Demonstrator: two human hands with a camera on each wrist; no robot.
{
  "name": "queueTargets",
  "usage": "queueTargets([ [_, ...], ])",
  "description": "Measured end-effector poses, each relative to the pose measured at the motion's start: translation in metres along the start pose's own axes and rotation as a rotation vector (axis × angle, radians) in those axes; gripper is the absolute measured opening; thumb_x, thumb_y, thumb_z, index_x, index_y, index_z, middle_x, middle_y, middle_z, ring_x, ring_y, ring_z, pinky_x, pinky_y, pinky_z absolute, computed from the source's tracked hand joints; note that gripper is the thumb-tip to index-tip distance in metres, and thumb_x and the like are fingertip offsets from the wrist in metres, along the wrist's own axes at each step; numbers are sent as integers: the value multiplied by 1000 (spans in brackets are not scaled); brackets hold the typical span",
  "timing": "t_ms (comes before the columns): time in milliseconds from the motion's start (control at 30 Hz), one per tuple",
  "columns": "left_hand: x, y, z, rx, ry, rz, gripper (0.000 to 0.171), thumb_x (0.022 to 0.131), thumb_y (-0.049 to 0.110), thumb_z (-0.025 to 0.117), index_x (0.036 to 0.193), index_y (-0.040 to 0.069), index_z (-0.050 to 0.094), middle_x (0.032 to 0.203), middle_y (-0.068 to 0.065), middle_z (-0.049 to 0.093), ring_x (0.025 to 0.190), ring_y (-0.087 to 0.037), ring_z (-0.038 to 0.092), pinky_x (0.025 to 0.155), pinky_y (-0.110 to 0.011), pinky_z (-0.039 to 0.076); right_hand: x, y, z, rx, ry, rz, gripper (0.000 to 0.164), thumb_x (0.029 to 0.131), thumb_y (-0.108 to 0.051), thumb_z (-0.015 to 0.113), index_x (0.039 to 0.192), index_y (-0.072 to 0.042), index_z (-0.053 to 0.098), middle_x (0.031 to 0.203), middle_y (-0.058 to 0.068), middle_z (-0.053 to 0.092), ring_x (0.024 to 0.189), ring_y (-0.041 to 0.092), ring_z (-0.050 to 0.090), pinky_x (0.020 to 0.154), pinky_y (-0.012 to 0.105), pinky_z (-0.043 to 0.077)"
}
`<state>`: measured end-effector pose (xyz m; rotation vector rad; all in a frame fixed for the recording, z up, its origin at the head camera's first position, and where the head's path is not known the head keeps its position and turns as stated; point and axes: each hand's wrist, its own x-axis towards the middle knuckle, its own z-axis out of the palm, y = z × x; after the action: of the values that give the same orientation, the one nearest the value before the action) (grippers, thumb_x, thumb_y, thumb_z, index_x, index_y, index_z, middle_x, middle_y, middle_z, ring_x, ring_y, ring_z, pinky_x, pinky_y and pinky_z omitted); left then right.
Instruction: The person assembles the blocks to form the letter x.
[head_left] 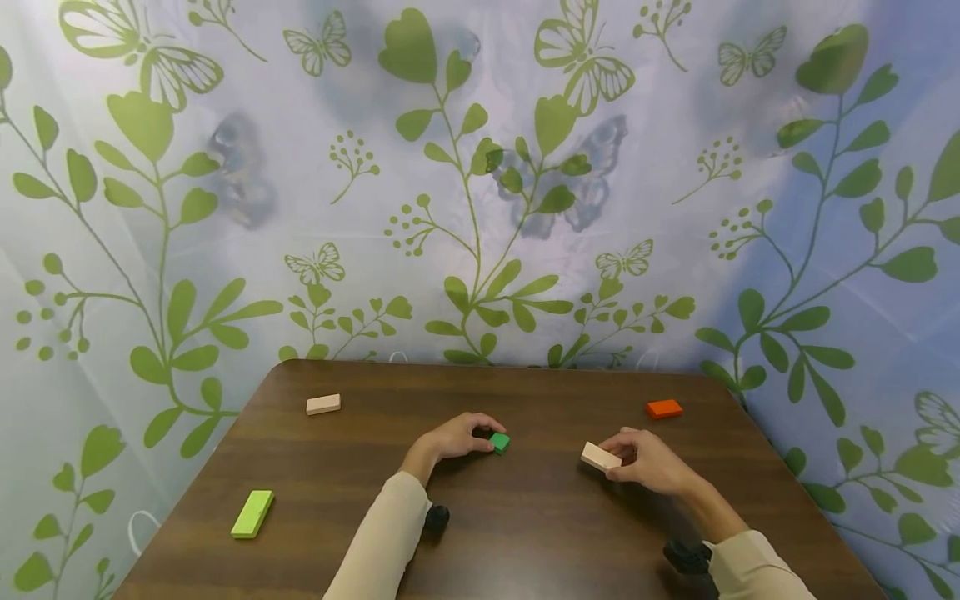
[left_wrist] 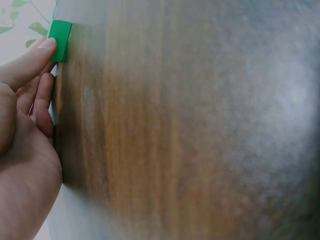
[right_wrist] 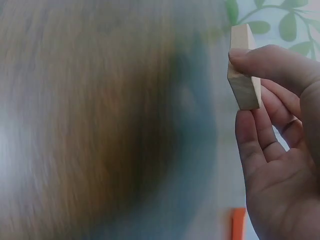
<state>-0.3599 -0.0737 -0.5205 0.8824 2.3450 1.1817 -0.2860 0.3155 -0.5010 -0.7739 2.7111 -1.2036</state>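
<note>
Pinching: left hand (head_left: 456, 437), green block (head_left: 500, 442); right hand (head_left: 651, 461), pale wooden block (head_left: 599, 456).

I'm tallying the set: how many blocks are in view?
5: lime block front left, pale block back left, green block in the left hand, second pale block in the right hand, orange block back right. The hands may hide more.

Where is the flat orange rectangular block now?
In the head view, the flat orange block lies near the far right corner of the brown wood-grain table, beyond the right hand, which holds a pale wooden rectangular block.
</note>
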Motion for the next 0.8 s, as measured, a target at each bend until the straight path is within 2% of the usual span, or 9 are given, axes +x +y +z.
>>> queueTargets([
  [167,0,2,0,-11,9,-10,34,100,7,70,134,9,69,126,-4,65,116,-25,56,100,-45,44,12,0,13,24,4,56,35,84,-16,88,115,-4,75,99,2,63,87,16,63,78,29,54],
  [300,1,3,1,-8,10,-12,34,99,7,70,133,7,68,126,-5,65,116,-25,57,101,-45,43,23,-6,23,25,-15,62,35,84,-18,88,115,-5,76,100,1,63,89,18,63,81,31,53],
  [467,0,1,1,6,10,-23,33,99,9,71,133,10,70,125,-1,66,115,-21,57,101,-43,43,36,-19,35,3,-41,35,34,83,-17,88,114,-6,77,96,-1,63,88,17,62,79,31,53],
  [800,2,2,2,-16,18,9,32,98,8,72,130,6,70,125,-6,66,117,-28,57,104,-52,42,56,-30,58,-10,-47,-1,34,82,-18,90,111,-4,78,92,-5,65,86,13,65,78,31,55],
])
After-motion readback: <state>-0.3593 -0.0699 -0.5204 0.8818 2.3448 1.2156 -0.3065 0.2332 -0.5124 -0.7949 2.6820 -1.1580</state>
